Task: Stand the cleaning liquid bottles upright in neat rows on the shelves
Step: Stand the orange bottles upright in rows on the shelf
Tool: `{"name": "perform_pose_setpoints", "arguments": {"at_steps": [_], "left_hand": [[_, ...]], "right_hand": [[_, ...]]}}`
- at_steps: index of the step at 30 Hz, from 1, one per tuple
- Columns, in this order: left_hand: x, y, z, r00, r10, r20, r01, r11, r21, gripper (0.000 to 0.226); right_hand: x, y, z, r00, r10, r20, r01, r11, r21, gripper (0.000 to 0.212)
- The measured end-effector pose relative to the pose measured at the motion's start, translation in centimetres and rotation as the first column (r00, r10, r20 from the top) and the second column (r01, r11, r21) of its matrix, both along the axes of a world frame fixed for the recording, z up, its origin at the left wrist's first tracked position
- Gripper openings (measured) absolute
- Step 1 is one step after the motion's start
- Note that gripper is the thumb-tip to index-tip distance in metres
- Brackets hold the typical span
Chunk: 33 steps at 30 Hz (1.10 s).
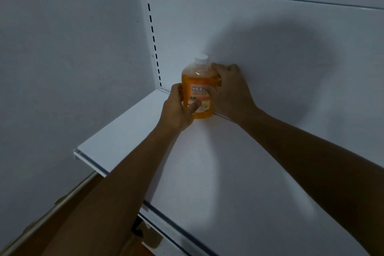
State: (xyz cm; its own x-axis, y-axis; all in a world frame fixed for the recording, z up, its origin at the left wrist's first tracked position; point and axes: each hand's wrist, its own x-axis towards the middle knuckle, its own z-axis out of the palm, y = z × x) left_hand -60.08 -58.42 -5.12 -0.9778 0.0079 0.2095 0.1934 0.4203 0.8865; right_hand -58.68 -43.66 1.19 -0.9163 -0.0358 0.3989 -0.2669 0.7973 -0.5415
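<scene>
White metal shelving against a pale wall, dimly lit. Nearest, brown cardboard [62, 214] low at the left, below the flat white steel shelf board [207, 172], which holds nothing but one bottle. Farther in, two bare forearms reaching to the back left corner. Left hand [178, 110] curled round the lower left side of the clear plastic bottle of orange liquid with a white screw cap [200, 89], thumb pressed across the label. Right hand [228, 89] wrapped round the bottle's right shoulder, fingers bent behind it. Bottle upright, base on the shelf or just touching it, close to the white back panel [270, 37] and near the slotted white upright post [153, 37].

Likely step: seating the first bottle of a row. Best done by pressing the base flat, nudging it square into the corner with the label facing out, then loosening both grips slowly to check for wobble. Worth leaving room beside it for the next bottle; hard shoving against the panel risks tipping.
</scene>
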Motion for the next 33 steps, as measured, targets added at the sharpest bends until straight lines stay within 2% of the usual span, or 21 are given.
{"name": "perform_pose_setpoints", "arguments": {"at_steps": [5, 8, 10, 13, 17, 23, 27, 33], "left_hand": [[1.2, 0.2, -0.6, 0.998, 0.047, 0.041, -0.044, 0.996, -0.078, 0.067], [2.8, 0.5, -0.7, 0.987, 0.148, 0.062, -0.141, 0.984, -0.106, 0.076], [4.1, 0.9, -0.6, 0.977, 0.213, 0.019, -0.210, 0.972, -0.104, 0.072], [6.5, 1.9, -0.1, 0.974, 0.225, -0.027, -0.226, 0.971, -0.076, 0.051], [11.0, 5.3, 0.6, 0.996, 0.082, -0.038, -0.088, 0.979, -0.183, 0.035], [20.3, 14.3, 1.8, 0.986, -0.167, 0.028, 0.163, 0.890, -0.426, 0.057], [27.3, 21.4, 3.0, 0.964, -0.268, -0.002, 0.238, 0.861, -0.450, 0.059], [34.3, 29.2, 4.4, 0.893, -0.450, -0.033, 0.395, 0.815, -0.424, 0.057]], "right_hand": [[1.4, 1.0, 0.0, 0.999, 0.010, 0.031, -0.010, 1.000, -0.001, 0.057], [2.6, 2.0, -0.2, 0.999, -0.016, 0.043, 0.016, 1.000, -0.002, 0.057], [3.8, 3.0, -0.2, 0.998, -0.021, 0.058, 0.021, 1.000, 0.012, 0.056], [6.4, 4.6, 0.2, 0.997, -0.024, 0.077, 0.020, 0.999, 0.048, 0.055], [11.1, 7.8, 1.5, 0.994, -0.025, 0.111, 0.015, 0.996, 0.092, 0.060], [21.2, 16.0, 3.2, 0.987, -0.101, 0.126, 0.067, 0.966, 0.249, 0.068], [28.5, 22.1, 4.0, 0.983, -0.166, 0.072, 0.139, 0.946, 0.292, 0.067], [37.5, 28.8, 5.4, 0.968, -0.252, -0.004, 0.245, 0.938, 0.245, 0.060]]}}
